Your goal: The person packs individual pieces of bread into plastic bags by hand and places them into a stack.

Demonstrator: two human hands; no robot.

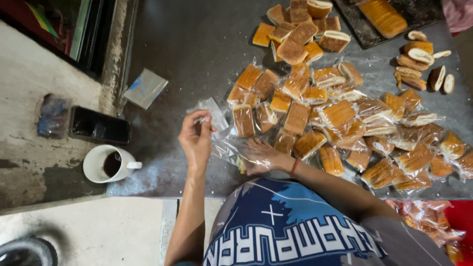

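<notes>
My left hand [197, 139] pinches the top edge of a clear plastic bag [219, 133] and lifts it off the dark table [197, 49]. My right hand [261, 156] is pushed inside that same bag, seen through the plastic, with a red band on the wrist. Just beyond the hands lies a heap of bagged golden-brown cake slices [340, 123]. Unwrapped slices [295, 29] are piled further back.
A white mug of dark drink [108, 165] stands at the table's left corner beside a black phone [100, 125] and a small bluish packet [145, 87]. A dark tray with a whole loaf [383, 17] sits at the back right. Cut end pieces [423, 64] lie nearby.
</notes>
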